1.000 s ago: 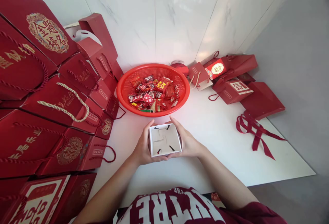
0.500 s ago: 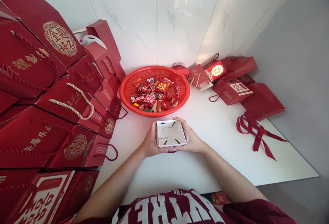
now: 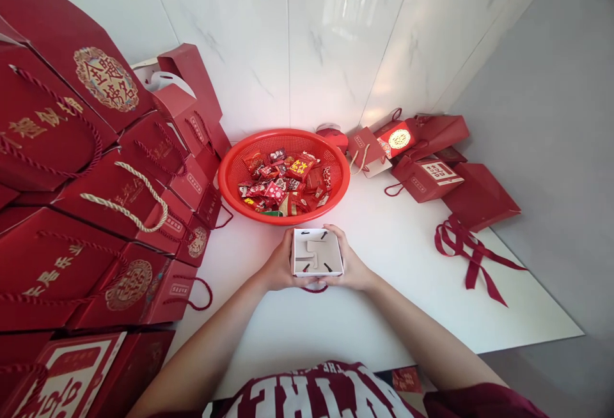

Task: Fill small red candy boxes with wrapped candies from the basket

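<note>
White-lined box [image 3: 329, 254] between both hands [image 3: 279, 267] [image 3: 355, 268]

"金題榜名" on red package [image 3: 81, 54]

Stacked deep-red paper gift bags [image 3: 77, 258], a bright-red oval plastic basket [image 3: 344, 181] of mostly red-wrapped sweets [image 3: 275, 191], and glossy white marble-veined wall panels [image 3: 326, 22] are suggesting a home or shop corner, without settling which.
</note>
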A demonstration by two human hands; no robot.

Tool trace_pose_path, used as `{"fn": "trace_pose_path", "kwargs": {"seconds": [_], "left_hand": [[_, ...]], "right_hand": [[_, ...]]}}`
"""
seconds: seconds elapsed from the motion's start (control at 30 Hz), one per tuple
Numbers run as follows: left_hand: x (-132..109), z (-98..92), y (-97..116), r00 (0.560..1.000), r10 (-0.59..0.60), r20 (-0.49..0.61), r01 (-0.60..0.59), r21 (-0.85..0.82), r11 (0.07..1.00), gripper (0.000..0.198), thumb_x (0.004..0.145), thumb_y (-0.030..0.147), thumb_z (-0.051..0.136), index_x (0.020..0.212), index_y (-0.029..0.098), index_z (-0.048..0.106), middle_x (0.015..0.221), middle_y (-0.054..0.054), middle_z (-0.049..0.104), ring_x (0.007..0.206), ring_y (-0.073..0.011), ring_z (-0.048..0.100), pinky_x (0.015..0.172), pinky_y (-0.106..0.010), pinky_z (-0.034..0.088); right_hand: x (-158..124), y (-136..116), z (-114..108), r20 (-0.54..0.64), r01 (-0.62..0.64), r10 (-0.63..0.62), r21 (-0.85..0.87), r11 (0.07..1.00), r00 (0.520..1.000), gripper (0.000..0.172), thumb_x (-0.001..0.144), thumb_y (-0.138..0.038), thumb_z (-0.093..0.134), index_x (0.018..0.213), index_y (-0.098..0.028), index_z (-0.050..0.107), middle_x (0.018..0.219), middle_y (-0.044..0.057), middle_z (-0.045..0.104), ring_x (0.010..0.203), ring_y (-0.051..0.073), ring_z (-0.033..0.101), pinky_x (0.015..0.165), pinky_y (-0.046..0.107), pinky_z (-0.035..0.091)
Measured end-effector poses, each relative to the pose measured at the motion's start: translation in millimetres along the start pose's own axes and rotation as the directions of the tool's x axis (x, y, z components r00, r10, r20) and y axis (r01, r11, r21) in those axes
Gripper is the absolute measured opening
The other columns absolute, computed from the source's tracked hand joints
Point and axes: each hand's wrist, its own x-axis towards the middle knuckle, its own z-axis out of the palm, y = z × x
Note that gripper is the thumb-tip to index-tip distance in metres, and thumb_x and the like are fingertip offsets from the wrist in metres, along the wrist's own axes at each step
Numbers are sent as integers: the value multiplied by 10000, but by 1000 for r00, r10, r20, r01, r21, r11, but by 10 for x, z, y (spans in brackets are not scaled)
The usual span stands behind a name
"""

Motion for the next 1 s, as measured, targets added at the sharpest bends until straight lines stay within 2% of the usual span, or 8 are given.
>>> {"fn": "trace_pose_path", "kwargs": {"seconds": [0.17, 0.33, 0.43, 0.5, 0.6, 0.77, 0.9, 1.0], "left_hand": [[10, -43, -23, 1000, 17, 0, -17, -16, 1000, 941, 547, 224, 936, 1288, 243, 355, 1352, -136, 535, 1255, -357, 547, 1026, -561, 469], [10, -54, -55, 1000, 24, 14, -23, -54, 998, 966, 540, 215, 938, 1317, 259, 367, 1374, -135, 529, 1273, -369, 541, 1052, -575, 451], [16, -53, -62, 999, 30, 23, -28, -84, 996, 1044, 544, 210, 937, 1389, 267, 326, 1418, -148, 507, 1322, -382, 505, 1096, -590, 404], [18, -50, -62, 999, 28, 22, -25, -94, 995, 1085, 543, 216, 938, 1425, 270, 308, 1451, -151, 483, 1365, -391, 464, 1124, -598, 368], [13, -45, -58, 1000, 14, 1, -14, -105, 994, 1066, 519, 232, 949, 1402, 269, 353, 1440, -142, 497, 1371, -389, 461, 1139, -599, 344], [-1, -51, -25, 1000, -24, -6, 23, -102, 995, 1048, 487, 248, 961, 1356, 269, 376, 1396, -133, 533, 1323, -384, 508, 1126, -598, 360], [5, -54, 12, 1000, -14, 17, 16, -100, 995, 1027, 506, 242, 955, 1344, 275, 363, 1379, -126, 549, 1308, -367, 523, 1102, -569, 403], [13, -49, 26, 1000, -17, 23, 19, -99, 995, 1020, 516, 245, 951, 1343, 270, 355, 1381, -134, 550, 1311, -358, 523, 1098, -555, 411]], "right_hand": [[20, -261, -290, 73, 114, -94, -343, 932, 993, 1026, 756, -801, 626, 1540, -228, 295, 1592, 185, 243, 1474, 389, 220, 1191, 568, 201], [313, -856, -637, 205, 316, -251, -415, 853, 946, 534, 1007, -625, 368, 1178, -218, 668, 1132, 112, 697, 1059, 267, 641, 1090, 513, 363], [740, -1168, -608, 178, 316, -262, -470, 824, 948, 258, 1023, -383, 511, 1003, -204, 696, 946, 72, 720, 856, 199, 652, 816, 334, 500], [1087, -1254, -480, 298, 338, -204, -522, 783, 933, 296, 1040, -374, 467, 987, -190, 693, 945, 77, 706, 861, 197, 641, 801, 318, 487], [1574, -1180, -220, 438, 255, 141, -724, 641, 888, 400, 1068, -328, 355, 983, -145, 699, 1006, 132, 691, 914, 235, 635, 819, 342, 467], [2077, -877, -13, 542, 183, 489, -776, 604, 683, 218, 859, -82, 564, 921, -163, 757, 926, 77, 757, 783, 219, 686, 714, 274, 497], [2308, -769, -103, 458, 134, 467, -807, 575, 756, 609, 794, -4, 510, 1364, -199, 598, 1307, 87, 664, 1043, 240, 679, 833, 263, 501], [2469, -743, -113, 383, 110, 410, -828, 550, 828, 663, 841, -22, 471, 1491, -151, 446, 1446, 132, 552, 1193, 255, 615, 926, 275, 469]]}}
